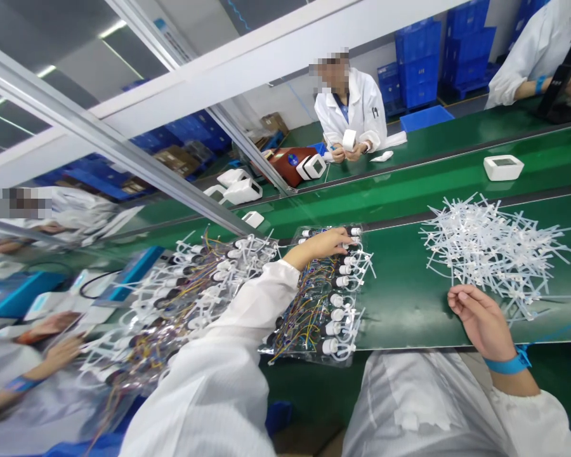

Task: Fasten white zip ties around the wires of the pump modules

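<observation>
My left hand [330, 242] reaches over a clear plastic tray [309, 355] holding a row of wired parts. Its fingers are bent and closed on a black, white-capped part at the far end, mostly hidden beneath them. Nearer in the same row lies another white-capped part [337, 300], with a looped white cable tie [356, 317] beside it. Coloured wires [301, 304] run leftward across the tray. My right hand [480, 317] hovers by the bench's front edge, thumb and fingers pinched together; whatever they hold is unclear. Just beyond it spreads a pile of loose white cable ties [490, 247].
More wired parts with ties [209, 279] crowd the bench to the left, where a co-worker's hands [61, 349] are. Across the green belt [400, 174], a person in a white coat [354, 105] handles a white device. Another white device [503, 167] lies on the belt. A metal post [252, 152] stands left of centre.
</observation>
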Demonstrator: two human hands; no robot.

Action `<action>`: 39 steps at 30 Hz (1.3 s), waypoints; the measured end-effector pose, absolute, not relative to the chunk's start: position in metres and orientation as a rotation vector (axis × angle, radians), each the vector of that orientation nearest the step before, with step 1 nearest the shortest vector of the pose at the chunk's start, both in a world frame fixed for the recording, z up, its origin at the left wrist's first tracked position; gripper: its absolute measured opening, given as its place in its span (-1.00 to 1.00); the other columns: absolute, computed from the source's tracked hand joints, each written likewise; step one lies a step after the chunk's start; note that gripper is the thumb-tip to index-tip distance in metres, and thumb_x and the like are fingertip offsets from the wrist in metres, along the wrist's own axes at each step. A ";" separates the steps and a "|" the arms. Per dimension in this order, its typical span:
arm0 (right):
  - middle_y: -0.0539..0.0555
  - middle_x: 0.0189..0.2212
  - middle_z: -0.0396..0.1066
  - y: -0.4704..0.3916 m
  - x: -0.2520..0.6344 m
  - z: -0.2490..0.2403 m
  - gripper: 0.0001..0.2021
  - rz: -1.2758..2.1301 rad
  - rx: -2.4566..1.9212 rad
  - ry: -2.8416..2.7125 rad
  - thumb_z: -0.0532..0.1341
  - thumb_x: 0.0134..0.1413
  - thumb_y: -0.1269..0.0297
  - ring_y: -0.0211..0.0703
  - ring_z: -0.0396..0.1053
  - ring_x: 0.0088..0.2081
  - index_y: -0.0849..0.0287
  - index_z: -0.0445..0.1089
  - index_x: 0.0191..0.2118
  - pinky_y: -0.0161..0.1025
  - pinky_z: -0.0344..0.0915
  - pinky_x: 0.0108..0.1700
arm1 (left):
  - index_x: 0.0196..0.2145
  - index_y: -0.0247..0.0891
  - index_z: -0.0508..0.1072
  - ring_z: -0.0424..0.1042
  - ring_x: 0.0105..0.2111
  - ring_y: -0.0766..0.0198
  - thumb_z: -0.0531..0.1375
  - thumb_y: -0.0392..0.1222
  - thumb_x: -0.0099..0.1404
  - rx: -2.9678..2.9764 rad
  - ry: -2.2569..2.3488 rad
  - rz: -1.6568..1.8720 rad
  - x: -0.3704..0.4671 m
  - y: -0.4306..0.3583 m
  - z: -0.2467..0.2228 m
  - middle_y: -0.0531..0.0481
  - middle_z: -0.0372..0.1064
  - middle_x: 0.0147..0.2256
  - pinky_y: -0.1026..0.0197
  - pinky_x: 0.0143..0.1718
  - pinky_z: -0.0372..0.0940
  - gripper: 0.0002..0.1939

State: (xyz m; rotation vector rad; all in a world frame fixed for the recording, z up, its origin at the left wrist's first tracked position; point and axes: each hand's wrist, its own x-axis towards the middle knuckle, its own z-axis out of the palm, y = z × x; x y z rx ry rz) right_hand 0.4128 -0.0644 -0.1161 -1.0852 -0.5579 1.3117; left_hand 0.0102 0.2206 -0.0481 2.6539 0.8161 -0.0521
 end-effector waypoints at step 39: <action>0.15 -0.28 0.58 -0.064 0.413 -0.119 -0.66 1.285 -1.070 -0.598 0.63 0.03 -0.09 -0.04 0.42 -0.27 0.02 0.76 -0.20 -0.13 0.40 -0.28 | -0.01 -0.25 0.60 0.59 0.03 0.01 0.31 -0.12 0.40 2.355 0.987 0.259 0.025 0.190 -0.062 -0.15 0.64 0.04 0.03 0.17 0.44 -0.73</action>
